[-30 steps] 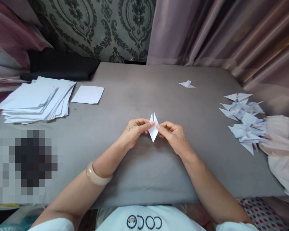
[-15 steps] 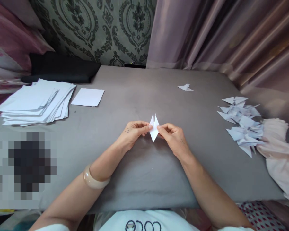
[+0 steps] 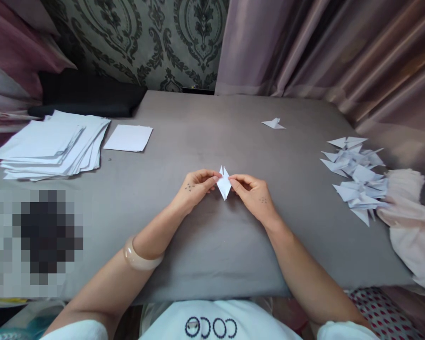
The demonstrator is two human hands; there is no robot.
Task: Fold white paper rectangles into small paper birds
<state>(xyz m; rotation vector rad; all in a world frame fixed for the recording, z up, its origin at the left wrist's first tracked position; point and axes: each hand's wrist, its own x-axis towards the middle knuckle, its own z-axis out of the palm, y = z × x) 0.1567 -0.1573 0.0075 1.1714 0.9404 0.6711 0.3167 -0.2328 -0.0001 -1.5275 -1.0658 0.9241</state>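
A small white folded paper (image 3: 224, 185), diamond-shaped with two narrow points at its top, is held over the middle of the table. My left hand (image 3: 199, 187) pinches its left edge between thumb and fingers. On the opposite edge, my right hand (image 3: 250, 192) grips it in the same way, with the thumb on the near face. The lower point of the paper faces me. Fingers behind the paper are partly hidden.
Large white sheets (image 3: 46, 144) are piled at the left, beside a stack of square paper (image 3: 129, 138). A single folded paper bird (image 3: 274, 123) lies toward the back right. Several more folded birds (image 3: 357, 174) are heaped at the right, touching a pale cloth (image 3: 407, 222). Black fabric (image 3: 88, 94) lies at the back left.
The folded paper has turned slightly, and its two upper points now sit closer together and to the left. Both hands keep hold of it. The whole view has shifted slightly.
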